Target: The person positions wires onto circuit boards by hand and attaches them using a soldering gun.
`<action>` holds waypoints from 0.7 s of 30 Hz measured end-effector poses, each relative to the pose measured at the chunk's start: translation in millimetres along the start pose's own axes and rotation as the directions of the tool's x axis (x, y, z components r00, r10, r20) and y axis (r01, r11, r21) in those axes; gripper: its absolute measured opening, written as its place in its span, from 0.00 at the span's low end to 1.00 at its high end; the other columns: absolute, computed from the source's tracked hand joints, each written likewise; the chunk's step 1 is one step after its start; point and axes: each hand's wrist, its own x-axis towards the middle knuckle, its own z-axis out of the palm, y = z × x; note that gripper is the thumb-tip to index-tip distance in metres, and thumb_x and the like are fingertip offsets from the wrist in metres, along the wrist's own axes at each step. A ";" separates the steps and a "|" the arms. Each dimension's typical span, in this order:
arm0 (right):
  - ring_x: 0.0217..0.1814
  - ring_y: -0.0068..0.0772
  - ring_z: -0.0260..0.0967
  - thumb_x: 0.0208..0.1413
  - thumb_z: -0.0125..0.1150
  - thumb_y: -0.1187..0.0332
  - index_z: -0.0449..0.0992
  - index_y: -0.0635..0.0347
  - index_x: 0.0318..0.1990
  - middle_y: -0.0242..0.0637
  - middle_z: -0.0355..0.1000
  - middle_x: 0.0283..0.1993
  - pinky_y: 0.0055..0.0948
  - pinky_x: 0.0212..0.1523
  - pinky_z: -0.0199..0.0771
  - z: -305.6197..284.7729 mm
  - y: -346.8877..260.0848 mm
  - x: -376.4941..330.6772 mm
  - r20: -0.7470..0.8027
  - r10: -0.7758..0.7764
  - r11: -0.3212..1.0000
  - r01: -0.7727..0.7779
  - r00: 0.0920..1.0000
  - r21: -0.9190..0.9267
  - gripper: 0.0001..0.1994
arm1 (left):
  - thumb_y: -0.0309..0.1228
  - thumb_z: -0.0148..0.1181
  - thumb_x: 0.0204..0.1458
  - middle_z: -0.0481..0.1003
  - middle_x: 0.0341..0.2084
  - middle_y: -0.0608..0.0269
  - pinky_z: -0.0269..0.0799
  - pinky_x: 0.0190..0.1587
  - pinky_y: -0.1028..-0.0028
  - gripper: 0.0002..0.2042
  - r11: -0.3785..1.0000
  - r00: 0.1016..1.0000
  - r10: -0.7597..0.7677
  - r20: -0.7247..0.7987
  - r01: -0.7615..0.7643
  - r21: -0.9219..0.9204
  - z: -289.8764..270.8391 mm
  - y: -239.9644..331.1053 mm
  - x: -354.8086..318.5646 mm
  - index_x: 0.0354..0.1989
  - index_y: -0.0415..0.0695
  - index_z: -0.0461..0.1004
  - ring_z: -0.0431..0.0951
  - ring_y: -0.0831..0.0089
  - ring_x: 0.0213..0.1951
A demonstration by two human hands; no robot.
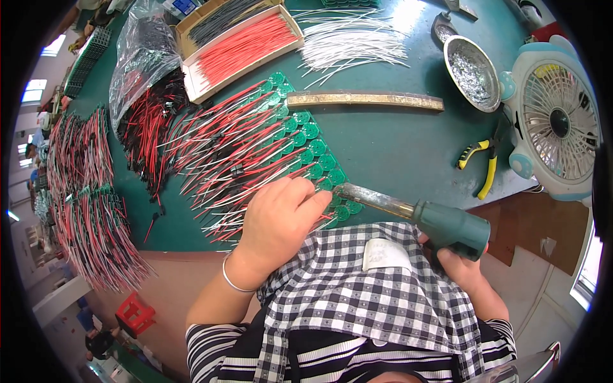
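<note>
The soldering iron (408, 214) is gripped in the right hand (463, 268), its tip laid on the green round boards (319, 163) near the surface's front edge. The left hand (278, 223) fingers are pressed together, pinning wires there. Soldering is judged in hand; a steady tip on the next board is called for.

Fan (554, 124) right of pliers (480, 159); wire box (239, 45) behind round boards (306, 137)

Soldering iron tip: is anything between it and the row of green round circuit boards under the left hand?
Nothing visible: the teal-handled soldering iron in the right hand reaches the green round circuit boards beside the left hand's fingers.
</note>
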 end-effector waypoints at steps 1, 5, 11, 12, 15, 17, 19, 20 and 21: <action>0.32 0.24 0.68 0.53 0.58 0.58 0.67 0.65 0.54 0.39 0.73 0.41 0.23 0.33 0.70 -0.3 2.6 -2.0 -0.004 0.000 1.000 0.000 1.000 0.000 0.25 | 0.23 0.60 0.37 0.69 0.24 0.62 0.68 0.27 0.69 0.10 1.000 1.000 0.004 -0.002 -0.004 -0.001 0.3 -0.5 1.3 0.32 0.43 0.78 0.72 0.66 0.27; 0.27 0.27 0.68 0.56 0.56 0.57 0.65 0.68 0.52 0.39 0.71 0.39 0.27 0.30 0.70 5.1 10.1 -6.8 -0.283 0.042 0.986 0.006 0.958 0.165 0.24 | 0.23 0.60 0.37 0.69 0.24 0.62 0.68 0.27 0.69 0.10 1.000 1.000 0.007 -0.006 -0.007 -0.004 0.8 -3.4 3.7 0.32 0.43 0.78 0.72 0.66 0.27; 0.25 0.21 0.65 0.64 0.43 0.63 0.67 0.66 0.53 0.38 0.69 0.28 0.22 0.25 0.66 -30.0 8.0 21.8 -0.799 -0.306 0.911 0.402 0.518 -0.088 0.18 | 0.25 0.61 0.38 0.71 0.25 0.63 0.70 0.29 0.68 0.10 1.000 1.000 -0.005 -0.007 0.005 0.004 -4.6 -6.3 -6.6 0.32 0.45 0.77 0.74 0.64 0.29; 0.27 0.20 0.64 0.64 0.42 0.64 0.68 0.66 0.53 0.38 0.70 0.36 0.20 0.24 0.65 -43.3 11.9 27.1 -0.785 -0.357 0.926 0.302 0.506 -0.226 0.17 | 0.27 0.61 0.38 0.71 0.25 0.63 0.71 0.30 0.67 0.10 1.000 1.000 -0.002 -0.003 0.002 -0.025 -3.4 -6.2 -7.7 0.33 0.45 0.77 0.74 0.64 0.29; 0.31 0.20 0.64 0.65 0.41 0.65 0.71 0.67 0.49 0.36 0.70 0.46 0.22 0.27 0.67 -88.5 25.5 26.7 -0.785 -0.149 0.989 0.100 0.601 -0.111 0.16 | 0.31 0.60 0.40 0.68 0.26 0.63 0.70 0.32 0.66 0.09 1.000 1.000 0.000 0.003 0.000 -0.027 6.8 -8.7 -9.3 0.31 0.45 0.73 0.73 0.63 0.32; 0.35 0.25 0.66 0.63 0.46 0.67 0.72 0.66 0.49 0.36 0.71 0.46 0.28 0.32 0.68 -85.2 31.2 26.5 -0.720 -0.401 0.914 0.202 0.566 -0.351 0.14 | 0.33 0.60 0.42 0.68 0.26 0.62 0.70 0.33 0.66 0.09 0.999 0.998 0.019 -0.059 -0.022 -0.050 10.7 -6.4 -10.2 0.31 0.45 0.72 0.72 0.64 0.32; 0.38 0.29 0.67 0.59 0.51 0.71 0.73 0.66 0.48 0.37 0.71 0.45 0.31 0.37 0.68 -62.5 20.8 20.1 -0.401 -0.674 0.596 0.137 0.620 -0.791 0.13 | 0.33 0.61 0.44 0.69 0.28 0.61 0.70 0.35 0.66 0.09 0.994 0.999 -0.034 -0.037 0.030 -0.102 5.6 2.3 -8.1 0.32 0.44 0.71 0.72 0.64 0.35; 0.38 0.29 0.67 0.59 0.51 0.71 0.73 0.66 0.48 0.37 0.71 0.45 0.31 0.37 0.68 -54.4 28.6 20.9 -0.382 -0.682 0.601 0.180 0.624 -0.779 0.13 | 0.32 0.60 0.44 0.69 0.28 0.60 0.70 0.35 0.66 0.08 0.987 0.996 -0.062 -0.068 0.051 -0.149 2.9 5.3 -7.7 0.32 0.44 0.71 0.72 0.63 0.35; 0.37 0.26 0.66 0.61 0.46 0.68 0.72 0.62 0.50 0.37 0.71 0.39 0.30 0.36 0.68 -48.7 38.8 22.2 -0.397 -0.662 0.627 0.179 0.636 -0.758 0.14 | 0.31 0.59 0.45 0.70 0.28 0.60 0.70 0.36 0.66 0.08 0.976 0.992 -0.079 -0.103 0.056 -0.210 1.6 5.4 -6.9 0.32 0.44 0.71 0.72 0.63 0.35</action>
